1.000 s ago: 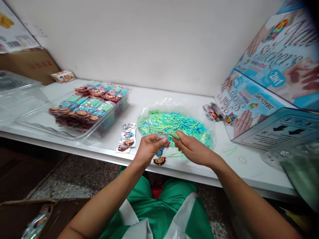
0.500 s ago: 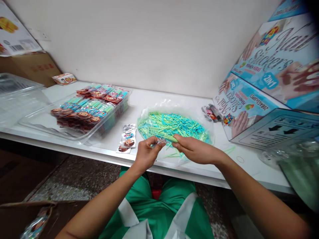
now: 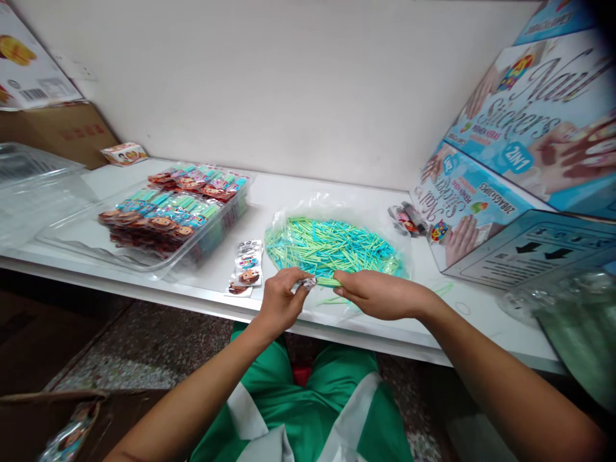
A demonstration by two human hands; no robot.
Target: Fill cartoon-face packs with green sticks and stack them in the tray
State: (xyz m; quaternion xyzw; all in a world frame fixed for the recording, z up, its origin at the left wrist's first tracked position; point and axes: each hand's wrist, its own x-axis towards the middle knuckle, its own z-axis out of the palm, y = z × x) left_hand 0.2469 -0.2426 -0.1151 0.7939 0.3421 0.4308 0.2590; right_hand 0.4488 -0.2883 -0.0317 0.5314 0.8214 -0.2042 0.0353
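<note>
My left hand (image 3: 283, 299) is closed in a pinch on a small printed packet (image 3: 308, 281), mostly hidden by the fingers. My right hand (image 3: 378, 293) grips green sticks (image 3: 328, 282), and their left ends meet the mouth of the packet; how far in they reach, I cannot tell. Just behind both hands lies a clear plastic bag (image 3: 282, 213) spread open under a heap of thin green and blue sticks (image 3: 332, 247). Flat printed packets (image 3: 249, 263) with a cartoon face rest on the table, left of my left hand.
A clear plastic tray (image 3: 166, 263) at left holds stacked filled packets (image 3: 168, 215). Blue and white cartons (image 3: 481, 199) stand at right, with dark packets (image 3: 408, 219) beside them. A rubber band (image 3: 462, 308) lies near the table's front edge. An open brown box (image 3: 29, 417) is below left.
The green sticks have come down level with the packet and now touch its mouth; before, they were slightly apart and tilted. Both hands have shifted only a little.
</note>
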